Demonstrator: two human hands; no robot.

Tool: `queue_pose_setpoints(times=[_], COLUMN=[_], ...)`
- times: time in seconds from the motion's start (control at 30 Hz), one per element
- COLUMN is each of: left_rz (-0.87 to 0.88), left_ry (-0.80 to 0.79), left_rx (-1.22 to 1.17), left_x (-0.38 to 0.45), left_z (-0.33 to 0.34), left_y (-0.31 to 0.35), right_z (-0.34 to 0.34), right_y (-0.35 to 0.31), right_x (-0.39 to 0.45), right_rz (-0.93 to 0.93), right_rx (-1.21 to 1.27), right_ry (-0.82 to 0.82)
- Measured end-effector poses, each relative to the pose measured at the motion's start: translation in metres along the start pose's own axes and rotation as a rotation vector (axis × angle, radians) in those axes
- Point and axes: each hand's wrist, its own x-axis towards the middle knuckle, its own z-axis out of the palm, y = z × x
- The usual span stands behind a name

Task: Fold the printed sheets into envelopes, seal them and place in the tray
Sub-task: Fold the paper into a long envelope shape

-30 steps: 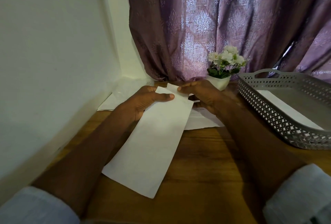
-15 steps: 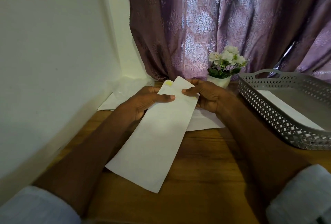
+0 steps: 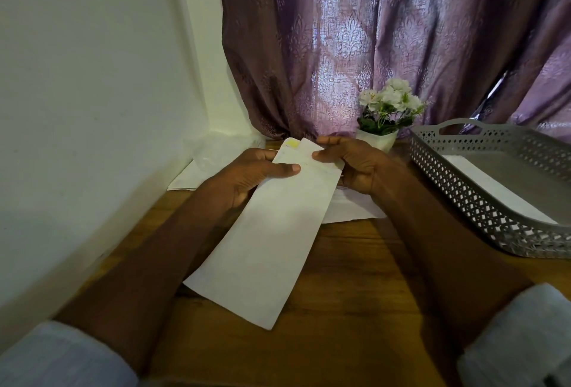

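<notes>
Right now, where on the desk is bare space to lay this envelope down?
Bare wood lies between the envelope and the grey tray, and along the near edge. Crowded at the back: loose sheets, flower pot. The tray floor has room too.

Bare forearms, pale grey-white sleeves (image 3: 61, 352) pushed back from both wrists

Prob. home: curtain (image 3: 355, 46), flowerpot (image 3: 378, 139)

Bare table (image 3: 355, 309) between forearms and toward the near edge; hemmed in by wall (image 3: 92, 139) on the left, tray (image 3: 482, 201) on the right, flower pot (image 3: 378, 141) and curtain (image 3: 370, 46) behind
</notes>
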Motion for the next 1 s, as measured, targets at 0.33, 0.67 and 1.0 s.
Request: queue_pose_setpoints(times=[0.33,0.67,1.0], left_rz=[-0.004,-0.019,0.018], left_ry=[0.006,-0.015,0.129], left_rx=[0.018,-0.016,-0.093], left_x=[0.002,0.001,0.008], left_z=[0.0,-0.001,-0.005], left_y=[-0.001,0.001,0.0], right_z=[0.005,0.01,0.014], right_y=[-0.002,-0.004,-0.005], right_x=[-0.001,-0.005,-0.004], right_rz=[-0.032,-0.026,-0.253], right_rx=[0.092,0.103,-0.236], right_ry=[-0.018,0.002,0.155])
